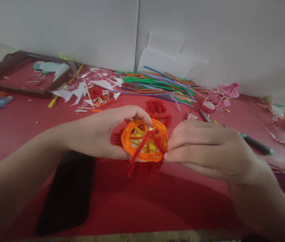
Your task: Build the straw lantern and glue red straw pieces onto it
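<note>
A small round craft piece made of orange pipe cleaner rings with red and yellow spokes is held between both my hands above the red table. My left hand cups it from the left, fingers curled over its top edge. My right hand pinches its right rim with closed fingers. Red fuzzy pipe cleaner bits lie under the piece.
A black phone lies under my left forearm. Cut red pieces, a pile of coloured straws, paper scraps, scissors, a pink paper umbrella craft and a wooden tray lie beyond. White foam sheets lean on the wall.
</note>
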Available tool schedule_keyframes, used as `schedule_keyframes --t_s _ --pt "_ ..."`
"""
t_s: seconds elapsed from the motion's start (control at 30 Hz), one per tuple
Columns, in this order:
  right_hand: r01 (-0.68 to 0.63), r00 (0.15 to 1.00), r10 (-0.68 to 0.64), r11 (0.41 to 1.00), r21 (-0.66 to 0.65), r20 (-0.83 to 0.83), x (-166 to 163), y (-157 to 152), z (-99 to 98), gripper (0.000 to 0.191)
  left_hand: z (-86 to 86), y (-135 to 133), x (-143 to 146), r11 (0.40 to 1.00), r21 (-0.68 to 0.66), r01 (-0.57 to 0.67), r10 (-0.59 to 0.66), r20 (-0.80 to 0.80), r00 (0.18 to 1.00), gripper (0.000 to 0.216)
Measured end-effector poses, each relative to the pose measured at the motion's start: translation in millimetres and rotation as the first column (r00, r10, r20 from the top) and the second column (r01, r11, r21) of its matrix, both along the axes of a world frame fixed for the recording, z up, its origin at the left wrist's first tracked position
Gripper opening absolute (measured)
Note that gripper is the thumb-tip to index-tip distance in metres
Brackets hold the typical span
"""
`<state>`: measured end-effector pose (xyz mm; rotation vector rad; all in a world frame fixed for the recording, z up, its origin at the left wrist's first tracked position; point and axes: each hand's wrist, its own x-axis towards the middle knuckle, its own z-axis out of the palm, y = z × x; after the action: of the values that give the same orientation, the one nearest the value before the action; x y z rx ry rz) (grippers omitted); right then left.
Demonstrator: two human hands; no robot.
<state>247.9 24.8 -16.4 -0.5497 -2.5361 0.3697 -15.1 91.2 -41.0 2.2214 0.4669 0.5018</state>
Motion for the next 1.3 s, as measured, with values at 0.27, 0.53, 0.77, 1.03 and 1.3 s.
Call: schedule_keyframes --t_s 0.27,0.53,0.77,1.03,1.3 --pt "0.173 0.985 -0.172 0.981 -0.091 0.015 9.0 9.2 -2.5 0.041 -2.2 4.3 -2.7 0.999 0.044 -0.007 0.006 0.028 1.0 0.072" --pt "0.161 0.986 -0.162 0.987 0.015 0.041 4.7 16.5 -6.0 0.011 -7.7 18.9 -9.0 0.996 0.09 -0.027 0.028 -0.002 1.0 0.057" --pt "0.189 0.982 -0.188 0.982 0.026 -0.029 -2.5 9.3 -10.2 0.006 -1.6 25.9 -23.6 0.995 0.077 -0.057 0.06 -0.035 0.998 0.054" --pt "0.402 0.902 -0.387 0.915 0.045 -0.189 -37.1 -12.9 -28.1 0.008 -2.7 16.4 -9.3 0.951 0.013 -0.309 0.284 0.361 0.888 0.023" --pt "0.312 0.948 -0.304 0.947 0.081 -0.097 -16.7 1.6 -17.5 0.019 4.8 -1.9 1.5 0.938 0.135 -0.318 0.257 0.345 0.903 0.024"
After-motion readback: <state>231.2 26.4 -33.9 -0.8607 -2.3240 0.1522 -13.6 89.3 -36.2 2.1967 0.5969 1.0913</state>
